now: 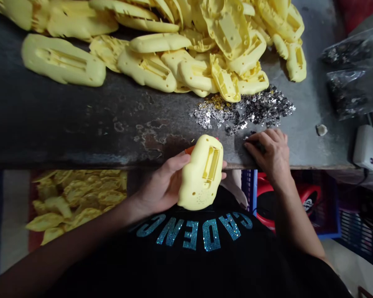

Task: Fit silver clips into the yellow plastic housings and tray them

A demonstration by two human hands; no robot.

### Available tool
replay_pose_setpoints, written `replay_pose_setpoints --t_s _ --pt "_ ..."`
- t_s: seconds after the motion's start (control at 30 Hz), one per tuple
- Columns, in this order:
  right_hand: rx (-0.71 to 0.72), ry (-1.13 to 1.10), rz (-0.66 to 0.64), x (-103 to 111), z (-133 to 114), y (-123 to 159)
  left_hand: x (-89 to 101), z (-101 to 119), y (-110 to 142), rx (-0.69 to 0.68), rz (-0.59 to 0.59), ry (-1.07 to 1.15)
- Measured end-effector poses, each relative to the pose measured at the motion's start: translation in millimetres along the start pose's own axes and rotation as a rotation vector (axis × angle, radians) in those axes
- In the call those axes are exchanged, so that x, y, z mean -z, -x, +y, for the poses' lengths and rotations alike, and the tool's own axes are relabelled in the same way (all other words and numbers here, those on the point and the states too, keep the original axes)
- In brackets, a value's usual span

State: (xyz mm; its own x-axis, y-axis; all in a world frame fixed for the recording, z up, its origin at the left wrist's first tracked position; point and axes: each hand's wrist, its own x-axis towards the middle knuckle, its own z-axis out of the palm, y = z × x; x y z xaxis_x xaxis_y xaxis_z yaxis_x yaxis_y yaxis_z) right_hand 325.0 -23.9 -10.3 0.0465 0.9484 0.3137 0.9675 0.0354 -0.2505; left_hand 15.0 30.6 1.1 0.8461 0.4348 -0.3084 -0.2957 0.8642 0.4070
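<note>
My left hand [163, 182] is wrapped round a yellow plastic shell [199, 178], holding it up in front of the table edge. The shell's outer face is toward me, with a long battery slot, screw holes and a patch of tiny holes. Something orange [190, 150] shows behind its upper left side; what it is stays hidden. My right hand [269, 151] rests at the table's front edge, thumb and forefinger pinched together. Whatever lies in that pinch is too small to make out. Just beyond it spreads a pile of small shiny metal pieces [267, 106], some gold-coloured.
Many yellow shells [155, 68] are heaped along the table's [65, 124] far side. Clear bags of metal parts [348, 93] and a white adapter with a cable [366, 147] lie at right. Below the edge are more yellow parts [81, 192] and a blue crate [329, 207] holding red items.
</note>
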Motion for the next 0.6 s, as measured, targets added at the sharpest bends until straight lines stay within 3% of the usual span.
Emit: replay_pose_setpoints --t_s 0.1,0.33,0.47,0.6 --pt "0.020 -0.063 0.026 3.9 -8.4 2.9 -1.4 -5.1 -2.7 0.027 0.002 0.034" --pt "0.189 -0.523 0.041 39.2 -53.5 -2.0 -8.9 -10.1 -6.3 0.082 0.053 -0.019" --pt "0.329 -0.479 0.026 47.5 -67.1 -6.1 -15.3 -9.7 -3.5 0.055 0.076 -0.044" --pt "0.383 -0.390 0.025 49.4 -67.1 -8.4 -20.5 -9.1 -1.6 0.047 -0.014 -0.051"
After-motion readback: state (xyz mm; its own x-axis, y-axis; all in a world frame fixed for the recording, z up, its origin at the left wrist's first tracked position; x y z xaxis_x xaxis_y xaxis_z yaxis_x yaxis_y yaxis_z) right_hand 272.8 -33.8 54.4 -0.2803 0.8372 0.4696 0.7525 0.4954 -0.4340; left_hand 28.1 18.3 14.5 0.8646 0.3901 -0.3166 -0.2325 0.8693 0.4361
